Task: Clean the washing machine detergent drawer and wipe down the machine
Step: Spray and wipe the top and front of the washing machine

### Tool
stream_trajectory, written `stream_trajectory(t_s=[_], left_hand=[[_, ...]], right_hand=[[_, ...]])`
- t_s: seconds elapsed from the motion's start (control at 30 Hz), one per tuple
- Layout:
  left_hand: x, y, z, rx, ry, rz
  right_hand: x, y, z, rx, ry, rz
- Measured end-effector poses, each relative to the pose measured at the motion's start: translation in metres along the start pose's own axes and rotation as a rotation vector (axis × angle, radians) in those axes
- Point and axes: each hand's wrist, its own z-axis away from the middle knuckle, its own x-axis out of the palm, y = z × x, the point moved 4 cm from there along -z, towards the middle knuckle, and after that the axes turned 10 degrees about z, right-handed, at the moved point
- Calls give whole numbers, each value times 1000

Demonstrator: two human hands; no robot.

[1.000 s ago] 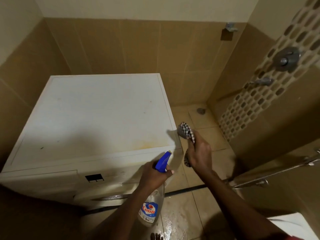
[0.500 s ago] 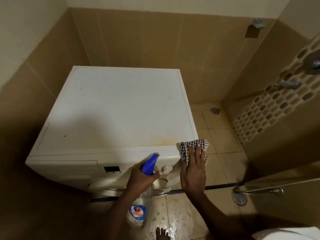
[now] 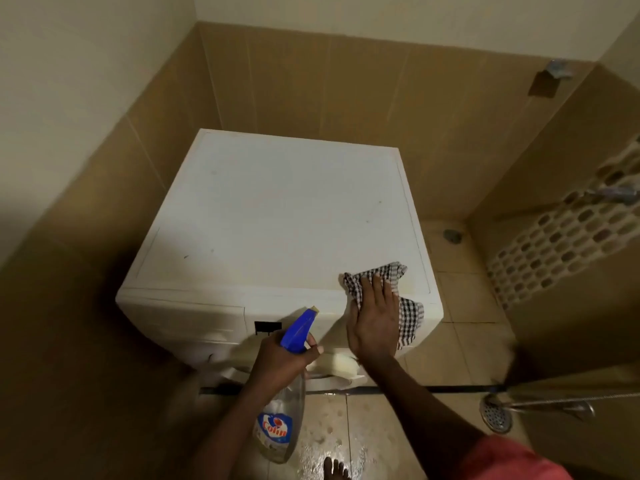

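Both hands are busy at the front of the washing machine [image 3: 277, 216]. Right hand [image 3: 375, 318] lies flat, fingers spread, pressing a checked cloth [image 3: 377, 278] onto the machine's front right corner; part of the cloth hangs over the front edge. Left hand [image 3: 280, 358] is closed around the neck of a clear spray bottle [image 3: 277, 424] with a blue trigger head, held before the machine's front panel, nozzle aimed at it. A closed detergent drawer [image 3: 187, 317] sits at the panel's left end. Wet tiled floor [image 3: 329, 441] spreads below the machine, with a round drain [image 3: 496, 415] to its right.
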Motion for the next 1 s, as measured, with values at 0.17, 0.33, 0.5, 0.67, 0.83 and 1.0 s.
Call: stream_trajectory(t_s=[0.17,0.33,0.5,0.67,0.83,1.0], left_hand=[[-24,-2,6,7,34,-24],[-40,-6,8,37,52,-35],[-56,-17,12,-13,82,-28],[-71,-28,19,-22,135,2],[-90,-33,29,-3,211,38],[-118,-33,47,32,328,84]], right_hand=[[2,-15,27,-105,-26,-10],[7,-45,16,-91,-41,-28],[14,-77,27,-199,-44,-53],[13,-82,39,-276,-51,-102],[10,-89,12,-256,-92,-71],[12,-84,16,-280,17,-126]])
